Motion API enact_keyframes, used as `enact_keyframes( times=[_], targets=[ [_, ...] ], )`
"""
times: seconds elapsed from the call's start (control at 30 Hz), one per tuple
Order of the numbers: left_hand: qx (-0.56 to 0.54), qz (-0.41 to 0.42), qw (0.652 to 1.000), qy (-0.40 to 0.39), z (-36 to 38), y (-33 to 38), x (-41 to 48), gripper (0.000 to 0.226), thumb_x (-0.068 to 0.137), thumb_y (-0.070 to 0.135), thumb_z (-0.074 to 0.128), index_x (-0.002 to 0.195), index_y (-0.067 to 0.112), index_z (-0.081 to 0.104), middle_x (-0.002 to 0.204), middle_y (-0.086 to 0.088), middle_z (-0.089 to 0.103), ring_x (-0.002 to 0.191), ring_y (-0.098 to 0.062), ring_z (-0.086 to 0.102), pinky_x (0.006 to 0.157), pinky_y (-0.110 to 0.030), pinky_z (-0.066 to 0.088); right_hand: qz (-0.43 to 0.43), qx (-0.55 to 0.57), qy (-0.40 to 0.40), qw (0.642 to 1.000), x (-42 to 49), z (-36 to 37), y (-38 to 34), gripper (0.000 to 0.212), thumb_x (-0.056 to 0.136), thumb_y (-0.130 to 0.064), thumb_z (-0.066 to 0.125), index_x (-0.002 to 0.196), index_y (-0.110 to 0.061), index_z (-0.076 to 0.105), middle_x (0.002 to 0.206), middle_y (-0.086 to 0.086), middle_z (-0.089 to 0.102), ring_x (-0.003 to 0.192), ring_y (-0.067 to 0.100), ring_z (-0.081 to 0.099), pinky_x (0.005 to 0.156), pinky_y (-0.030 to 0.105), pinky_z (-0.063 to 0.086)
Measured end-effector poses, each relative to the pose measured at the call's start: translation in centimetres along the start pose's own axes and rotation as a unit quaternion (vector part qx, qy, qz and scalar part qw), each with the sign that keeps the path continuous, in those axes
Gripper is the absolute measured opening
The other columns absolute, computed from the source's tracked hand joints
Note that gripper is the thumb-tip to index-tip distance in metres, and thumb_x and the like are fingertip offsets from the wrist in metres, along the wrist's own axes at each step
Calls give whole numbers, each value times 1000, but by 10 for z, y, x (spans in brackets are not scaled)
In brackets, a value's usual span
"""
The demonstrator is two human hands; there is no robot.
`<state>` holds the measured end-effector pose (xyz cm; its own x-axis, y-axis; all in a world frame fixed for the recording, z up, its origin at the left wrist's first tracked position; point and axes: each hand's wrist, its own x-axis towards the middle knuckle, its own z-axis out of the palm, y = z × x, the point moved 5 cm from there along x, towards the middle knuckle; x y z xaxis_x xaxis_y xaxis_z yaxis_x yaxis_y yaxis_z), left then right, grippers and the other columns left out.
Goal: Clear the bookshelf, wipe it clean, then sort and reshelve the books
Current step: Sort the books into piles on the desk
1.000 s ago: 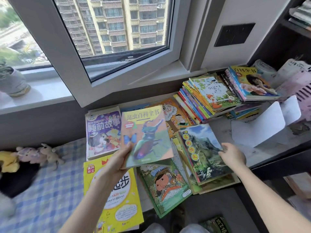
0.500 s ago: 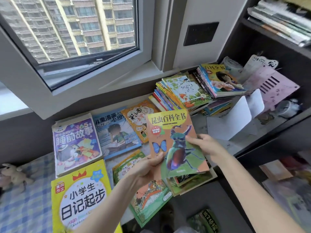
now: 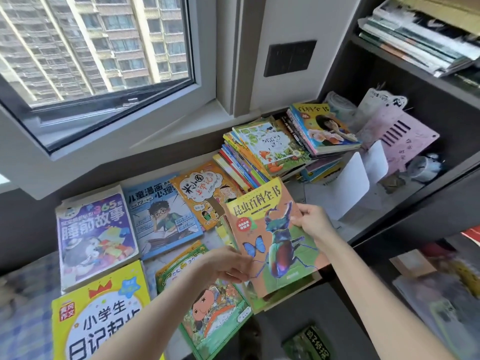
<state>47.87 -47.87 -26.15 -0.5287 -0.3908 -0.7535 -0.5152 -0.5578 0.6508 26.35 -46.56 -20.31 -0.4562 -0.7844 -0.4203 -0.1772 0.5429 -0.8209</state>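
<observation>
Insect book [image 3: 272, 237] held just above a low pile of books [image 3: 262, 300] — left hand [image 3: 226, 263] pinching its lower-left edge, right hand [image 3: 311, 222] curled on the right edge. Thin glossy softcover: likely light, floppy, slick — grip opposite edges

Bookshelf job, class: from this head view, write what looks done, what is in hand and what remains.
Done: books lie flat below the window, such as the purple bedtime-story book, beside a leaning stack of books. In hand: the left hand and right hand hold the insect encyclopedia. Left: reshelving; no books stand upright by the white bookends. Whether the shelf was wiped cannot be told.
</observation>
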Motion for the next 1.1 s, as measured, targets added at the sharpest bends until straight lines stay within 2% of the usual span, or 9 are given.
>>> enact_keyframes(
  times=[0.13, 0.2, 0.37, 0.6, 0.67, 0.77, 0.9, 1.0, 1.1],
  targets=[
    [-1, 11, 1000, 19, 2, 1, 4, 20, 93, 25, 61, 96, 5, 65, 90, -7, 72, 79, -15, 68, 87, -31, 56, -19, 0, 2, 1000, -3, -2, -9, 42, 86, 6, 58, 83, -33, 72, 84, -10, 72, 97, 26, 66, 94, 52, 50],
    [-22, 26, 999, 23, 0, 2, 5, 27, 90, 28, 66, 98, 2, 64, 94, -11, 69, 81, -17, 66, 84, -31, 57, -33, 28, -8, 999, -4, -4, -18, 37, 88, 10, 55, 102, -20, 72, 85, -13, 70, 95, 21, 66, 94, 45, 50],
    [-272, 102, 957, 21, -16, 17, 6, 38, 80, 19, 70, 114, 4, 61, 110, -17, 68, 92, -27, 65, 81, -40, 57, -41, 82, -52, 994, -5, 0, -36, 35, 89, 11, 56, 112, -12, 67, 90, -1, 72, 72, 9, 67, 67, 18, 55],
    [-295, 135, 943, 74, -35, 23, -6, 22, 89, 5, 61, 111, 6, 60, 110, -18, 69, 99, -32, 62, 97, -50, 43, -25, 10, -96, 995, -1, 20, -36, 22, 88, 4, 62, 107, -5, 68, 93, 5, 74, 73, 14, 69, 63, 23, 56],
    [-290, 130, 945, 73, -38, 22, -8, 27, 88, 8, 63, 114, 5, 59, 116, -21, 67, 107, -36, 57, 99, -50, 38, -21, -19, -92, 995, 1, 27, -36, 21, 87, 5, 62, 100, -9, 69, 99, 10, 73, 82, 19, 68, 77, 34, 58],
    [-244, 104, 962, 57, -36, 20, -9, 27, 94, 12, 57, 120, 3, 55, 114, -21, 67, 102, -33, 64, 90, -45, 53, -49, -80, -18, 995, 1, 27, -45, 28, 87, -1, 61, 103, -22, 70, 110, 2, 71, 101, 24, 66, 92, 46, 52],
    [-56, 81, 995, 33, -26, 26, -9, 25, 96, 23, 56, 114, 7, 61, 105, -11, 72, 88, -21, 69, 79, -32, 58, -118, -324, 173, 922, -31, -8, -94, 44, 96, -10, 51, 137, -26, 52, 124, 1, 64, 106, 28, 61, 73, 29, 43],
    [5, 80, 992, 96, -30, 33, -1, 20, 97, 25, 55, 110, 11, 62, 101, -6, 69, 82, -15, 63, 74, -25, 55, -108, -478, 231, 841, -37, -24, -121, 39, 93, -7, 49, 128, -23, 57, 110, 8, 63, 92, 32, 61, 61, 27, 33],
    [30, 70, 986, 146, -33, 35, 9, 14, 98, 24, 53, 103, 14, 61, 100, -6, 68, 79, -14, 60, 76, -28, 55, -31, -527, 201, 825, -16, -32, -122, 23, 94, -10, 49, 111, -16, 63, 102, 8, 64, 83, 28, 56, 64, 26, 34]
  ],
)
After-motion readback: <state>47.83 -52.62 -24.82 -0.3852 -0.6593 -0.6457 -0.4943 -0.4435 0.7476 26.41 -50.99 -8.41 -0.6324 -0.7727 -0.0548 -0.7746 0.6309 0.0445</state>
